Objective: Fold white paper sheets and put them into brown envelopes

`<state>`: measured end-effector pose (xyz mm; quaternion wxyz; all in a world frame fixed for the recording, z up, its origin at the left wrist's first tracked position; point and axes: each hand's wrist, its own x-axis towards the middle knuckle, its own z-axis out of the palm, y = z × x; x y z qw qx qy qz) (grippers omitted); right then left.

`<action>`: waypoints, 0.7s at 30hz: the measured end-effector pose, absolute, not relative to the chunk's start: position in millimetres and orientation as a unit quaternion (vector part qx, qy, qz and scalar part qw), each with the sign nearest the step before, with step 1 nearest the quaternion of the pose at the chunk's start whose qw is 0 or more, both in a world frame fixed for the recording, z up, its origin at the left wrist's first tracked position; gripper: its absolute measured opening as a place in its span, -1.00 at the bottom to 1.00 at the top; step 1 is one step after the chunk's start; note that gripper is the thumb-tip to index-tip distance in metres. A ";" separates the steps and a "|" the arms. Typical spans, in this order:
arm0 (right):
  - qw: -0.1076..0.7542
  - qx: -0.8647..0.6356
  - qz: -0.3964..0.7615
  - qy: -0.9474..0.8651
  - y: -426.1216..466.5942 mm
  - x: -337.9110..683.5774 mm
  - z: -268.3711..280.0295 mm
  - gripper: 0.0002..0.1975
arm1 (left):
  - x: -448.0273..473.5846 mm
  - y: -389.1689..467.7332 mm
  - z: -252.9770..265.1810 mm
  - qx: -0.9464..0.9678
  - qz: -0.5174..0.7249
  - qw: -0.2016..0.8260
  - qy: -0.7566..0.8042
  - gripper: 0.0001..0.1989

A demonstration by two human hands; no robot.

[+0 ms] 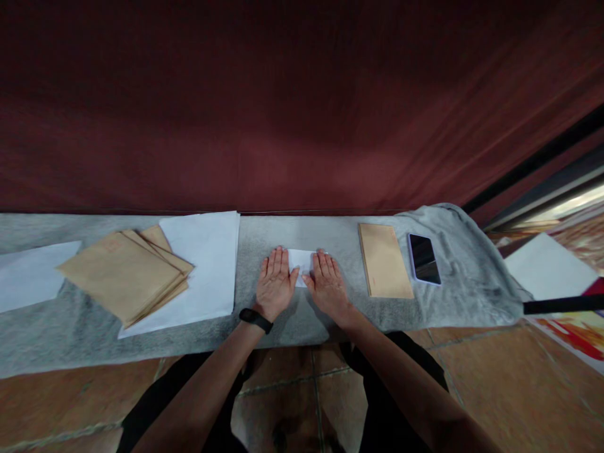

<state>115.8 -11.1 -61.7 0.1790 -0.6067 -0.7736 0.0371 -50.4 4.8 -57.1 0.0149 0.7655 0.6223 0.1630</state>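
Note:
A small folded white paper (301, 259) lies flat on the grey cloth, in the middle between my hands. My left hand (274, 284) rests flat on its left side, fingers stretched out forward, a dark band around the wrist. On its right side my right hand (327, 284) lies flat too, fingers straight and thumb turned inward. Both palms cover the paper's ends, so only its centre shows. Left of my hands is a stack of white sheets (212, 264); to the right lies a neat pile of brown envelopes (385, 261).
Several brown envelopes (127, 270) are fanned over the white stack. Another white sheet (33, 274) lies at the far left. A phone (425, 258) sits right of the envelope pile. The grey cloth (453, 251) covers the narrow surface, against a dark red hanging (283, 126).

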 end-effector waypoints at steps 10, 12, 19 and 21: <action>0.158 -0.619 0.017 -0.769 -11.7 129.4 -61.2 -0.30 | -55.0 0.5 -54.3 0.741 0.175 0.003 0.649 -0.25; 0.159 -0.621 0.017 -0.768 -11.9 131.7 -62.0 -0.29 | -55.4 0.4 -53.6 0.740 0.170 0.006 0.650 -0.24; 0.161 -0.630 0.022 -0.759 -13.3 135.5 -61.7 -0.31 | -52.4 -1.1 -42.7 0.729 0.190 0.007 0.657 -0.30; 0.161 -0.631 0.030 -0.758 -10.7 138.5 -58.5 -0.38 | -47.4 -3.7 -36.4 0.765 0.192 0.020 0.614 -0.35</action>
